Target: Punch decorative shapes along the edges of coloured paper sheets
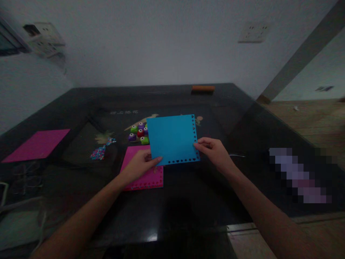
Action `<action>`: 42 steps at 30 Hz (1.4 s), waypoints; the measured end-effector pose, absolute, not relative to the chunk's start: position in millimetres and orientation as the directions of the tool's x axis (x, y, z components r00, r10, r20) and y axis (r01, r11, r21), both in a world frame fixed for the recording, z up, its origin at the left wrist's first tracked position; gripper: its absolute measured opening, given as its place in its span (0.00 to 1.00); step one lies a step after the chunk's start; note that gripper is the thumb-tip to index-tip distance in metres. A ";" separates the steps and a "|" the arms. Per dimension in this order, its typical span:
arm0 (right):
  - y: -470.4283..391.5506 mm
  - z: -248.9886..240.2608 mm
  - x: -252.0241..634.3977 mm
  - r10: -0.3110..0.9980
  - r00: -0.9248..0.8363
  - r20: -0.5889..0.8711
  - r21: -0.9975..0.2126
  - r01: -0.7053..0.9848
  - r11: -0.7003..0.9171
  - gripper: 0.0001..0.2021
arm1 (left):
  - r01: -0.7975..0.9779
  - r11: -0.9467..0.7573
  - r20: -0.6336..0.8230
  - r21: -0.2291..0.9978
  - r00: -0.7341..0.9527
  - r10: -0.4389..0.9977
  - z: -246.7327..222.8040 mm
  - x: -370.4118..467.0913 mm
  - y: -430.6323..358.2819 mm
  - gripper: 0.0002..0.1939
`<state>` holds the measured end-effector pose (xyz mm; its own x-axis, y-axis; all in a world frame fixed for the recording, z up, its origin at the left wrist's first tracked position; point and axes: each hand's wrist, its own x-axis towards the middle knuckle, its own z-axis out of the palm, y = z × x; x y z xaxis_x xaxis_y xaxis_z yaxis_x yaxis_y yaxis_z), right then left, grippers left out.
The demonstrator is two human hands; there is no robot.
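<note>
A square sheet of blue paper is held up over the table, with small shapes such as hearts and stars punched along its right and bottom edges. My left hand pinches its lower left corner, thumb on top. My right hand grips the right edge between thumb and fingers. Below and left of it lies pink paper, also punched along its edges and partly hidden by my left hand. Behind the blue sheet's left edge sit several craft punches in green, purple and red, some of them covered by it.
A heap of punched paper bits lies left of the punches. Farther left is a plain pink sheet. An orange-brown bar-shaped object rests at the back of the glossy black table. A blurred-out item is at the right.
</note>
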<state>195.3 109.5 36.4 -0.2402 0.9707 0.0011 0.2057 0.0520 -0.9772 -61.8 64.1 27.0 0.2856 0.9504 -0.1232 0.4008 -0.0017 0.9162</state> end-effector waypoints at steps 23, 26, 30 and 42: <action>110.5 32.3 199.4 0.973 -0.217 0.073 -0.980 0.166 0.110 0.07 | 0.445 0.025 -0.169 0.895 0.288 0.943 31.6 -63.2 64.0 0.12; 110.1 33.2 199.0 0.973 -0.219 0.066 -0.983 0.156 0.101 0.07 | 0.426 0.022 -0.164 0.904 0.299 0.940 32.9 -63.1 63.8 0.12; 110.1 31.6 199.6 0.972 -0.220 0.077 -0.983 0.147 0.111 0.07 | 0.425 0.013 -0.160 0.905 0.311 0.937 33.7 -63.3 64.3 0.12; 111.0 29.1 198.0 0.971 -0.206 0.124 -0.986 0.085 0.144 0.09 | 0.404 0.116 -0.274 0.908 0.358 0.893 39.1 -63.6 61.5 0.09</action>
